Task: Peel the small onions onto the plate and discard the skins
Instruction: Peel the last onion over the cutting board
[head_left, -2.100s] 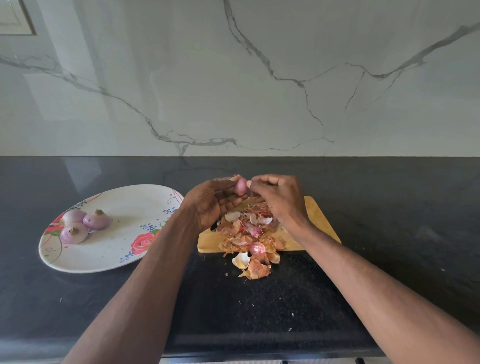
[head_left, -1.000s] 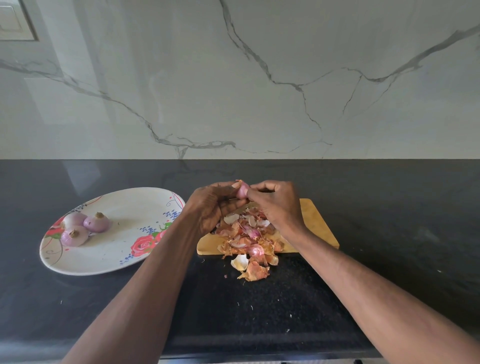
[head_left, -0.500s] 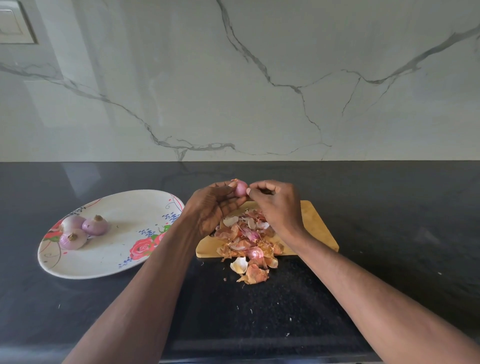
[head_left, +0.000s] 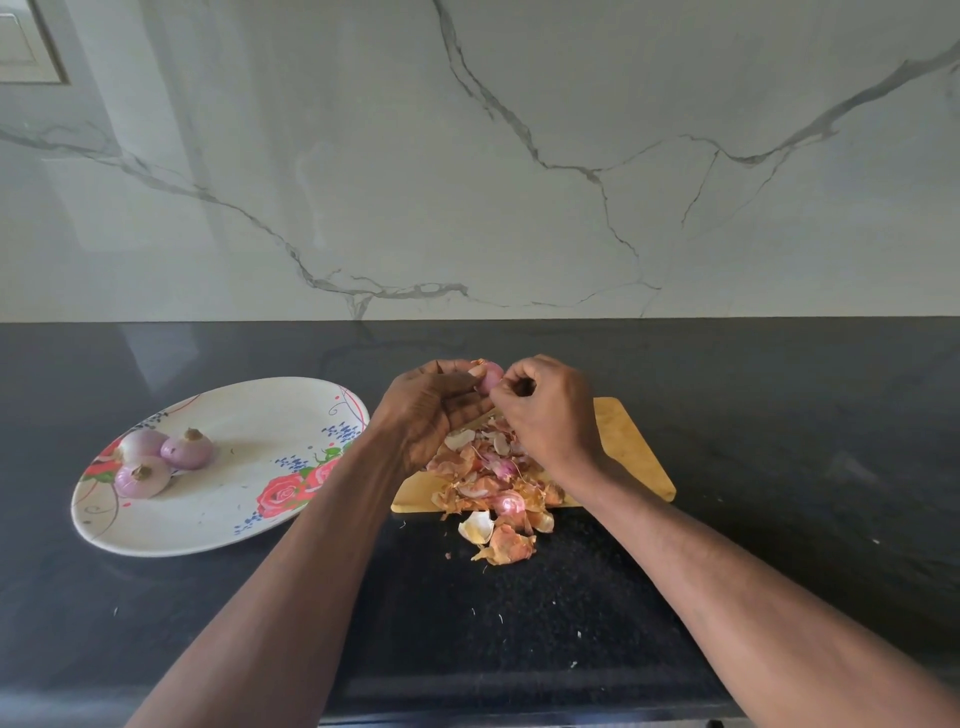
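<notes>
The plate (head_left: 249, 410) is white with red roses and blue specks. The onions (head_left: 161, 460) are pale purple, the skins (head_left: 493, 483) orange-pink. The counter (head_left: 779, 415) is speckled black.

Both forearms are bare to the near edge, with no sleeves; the left hand (head_left: 431, 415) and right hand (head_left: 550, 410) wear no gloves, rings or watch.

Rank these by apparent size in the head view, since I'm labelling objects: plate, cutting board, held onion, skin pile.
1. plate
2. cutting board, partly hidden by hands and skins, so unsure against the plate
3. skin pile
4. held onion, mostly covered
</notes>
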